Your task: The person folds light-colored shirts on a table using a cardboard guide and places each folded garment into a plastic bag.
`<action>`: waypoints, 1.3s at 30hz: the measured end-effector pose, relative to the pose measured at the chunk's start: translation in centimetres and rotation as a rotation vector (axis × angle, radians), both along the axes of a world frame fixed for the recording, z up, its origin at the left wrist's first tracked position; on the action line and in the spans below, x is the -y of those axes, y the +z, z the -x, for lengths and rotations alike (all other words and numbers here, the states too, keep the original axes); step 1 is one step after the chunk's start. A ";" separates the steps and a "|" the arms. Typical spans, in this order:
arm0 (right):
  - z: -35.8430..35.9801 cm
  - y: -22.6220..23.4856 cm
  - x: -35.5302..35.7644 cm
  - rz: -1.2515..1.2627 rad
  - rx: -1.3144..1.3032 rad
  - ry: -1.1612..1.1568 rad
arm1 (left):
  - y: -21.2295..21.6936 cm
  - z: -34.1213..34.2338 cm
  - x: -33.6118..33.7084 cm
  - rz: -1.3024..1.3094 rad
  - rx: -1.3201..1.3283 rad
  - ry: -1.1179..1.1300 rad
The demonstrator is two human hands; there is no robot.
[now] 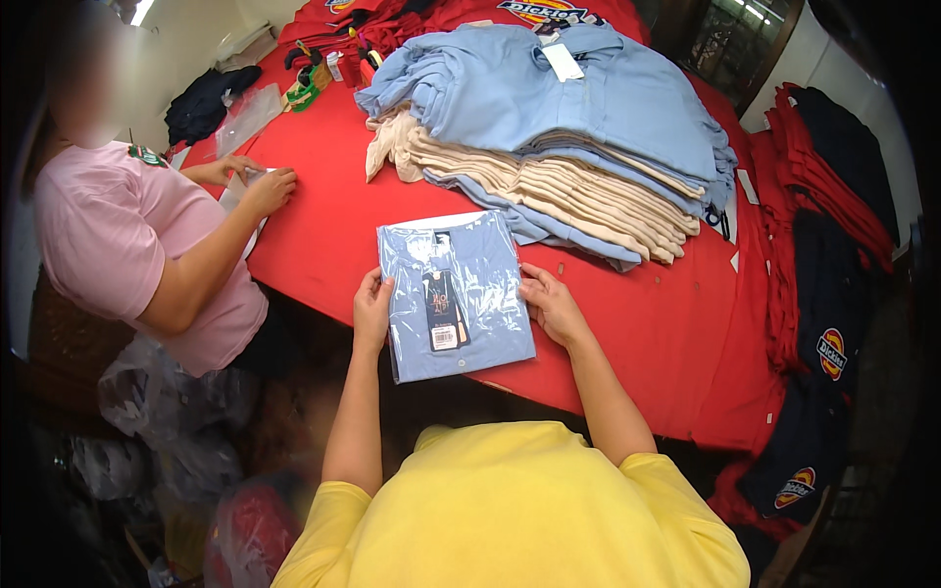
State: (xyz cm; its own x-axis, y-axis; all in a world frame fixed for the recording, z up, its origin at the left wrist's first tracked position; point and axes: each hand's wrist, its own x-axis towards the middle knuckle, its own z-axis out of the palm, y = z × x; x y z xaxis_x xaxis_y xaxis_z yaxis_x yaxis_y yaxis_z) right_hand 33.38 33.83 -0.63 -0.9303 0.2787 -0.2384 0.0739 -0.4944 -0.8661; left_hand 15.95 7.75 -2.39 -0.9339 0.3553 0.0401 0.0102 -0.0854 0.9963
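Note:
A folded light-blue shirt in a clear plastic bag (490, 314) lies flat before me, partly over the table's front edge. Through the plastic a dark hang tag with a white barcode label shows at its middle. My left hand (371, 309) grips the bag's left edge, thumb on top and fingers hidden underneath. On the opposite edge my right hand (552, 306) pinches the bag between thumb and fingers. Just beyond the bag rises a tall pile of folded light-blue and cream shirts (559, 176), with a white tag on the topmost one.
A red cloth covers the table (627, 338). At the left a co-worker in a pink shirt (137, 235) handles something white. Red and navy garments (823, 284) hang along the right edge. Plastic-wrapped bundles (176, 392) sit low at the left. Small tools (309, 88) lie at the back.

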 end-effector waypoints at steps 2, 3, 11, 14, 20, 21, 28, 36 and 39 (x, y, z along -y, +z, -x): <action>0.0 -0.2 0.0 -0.050 0.002 -0.006 | 0.1 -0.4 0.1 -0.011 -0.063 0.005; 0.0 -0.5 -0.1 -0.062 0.006 -0.026 | 0.3 -0.7 -0.1 -0.032 -0.079 0.002; 0.0 0.2 0.7 -0.202 -0.002 -0.018 | 0.3 -0.4 0.5 -0.240 0.067 -0.061; -0.2 -0.5 0.9 -0.207 -0.049 -0.065 | 0.3 -0.4 0.4 -0.204 0.067 -0.083; -0.4 -1.0 1.3 -0.155 -0.037 -0.154 | -0.1 -0.2 0.4 -0.077 -0.011 -0.089; -0.3 -0.8 1.6 -0.189 0.004 -0.196 | -0.1 -0.2 0.5 -0.054 -0.011 -0.095; -0.6 -0.3 2.1 -0.335 -0.063 -0.198 | 0.9 -0.9 0.0 0.087 -0.092 -0.071; -1.3 -0.3 2.1 -0.221 -0.195 -0.180 | -0.1 -1.0 0.1 -0.029 -0.151 -0.044; -1.6 0.8 2.7 -0.211 -0.169 -0.178 | -0.5 -0.6 0.2 -0.072 -0.116 -0.023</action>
State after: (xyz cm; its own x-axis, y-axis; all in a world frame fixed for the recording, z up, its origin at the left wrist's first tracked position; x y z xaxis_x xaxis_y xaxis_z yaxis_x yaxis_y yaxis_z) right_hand 34.98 31.12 0.14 -0.8839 0.4677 -0.0045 -0.1512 -0.2949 -0.9435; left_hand 16.58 7.51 -2.90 -0.9132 0.3689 0.1732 0.1219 -0.1581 0.9799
